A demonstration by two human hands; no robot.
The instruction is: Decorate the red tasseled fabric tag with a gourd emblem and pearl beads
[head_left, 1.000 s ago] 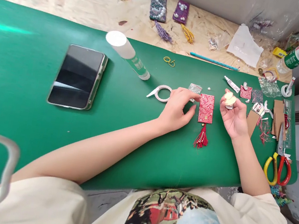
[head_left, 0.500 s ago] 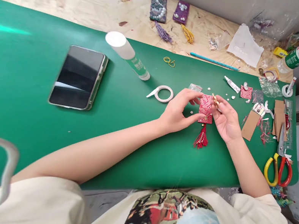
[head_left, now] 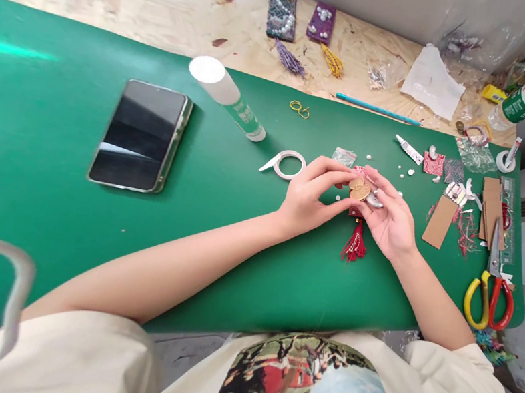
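Observation:
A round-lobed gold charm is held up between both hands, over a red patterned fabric piece. Thumb and fingers of my left hand close on its left side. My right hand pinches its right side, with a shiny silver piece by those fingers; whether that piece is gripped or just lying there I cannot tell. Most of the red fabric is hidden by the hands and charm. Its red tassel hangs out below on the green mat.
Left of my hands are a tape roll, a standing glue stick and a phone. On the right lie scissors, cardboard and a small glue tube. Two finished tasselled pieces rest at the back.
My right hand has brought the gold charm left and turned its broad face into view. My left fingers have closed on it, and the red fabric piece is now mostly covered.

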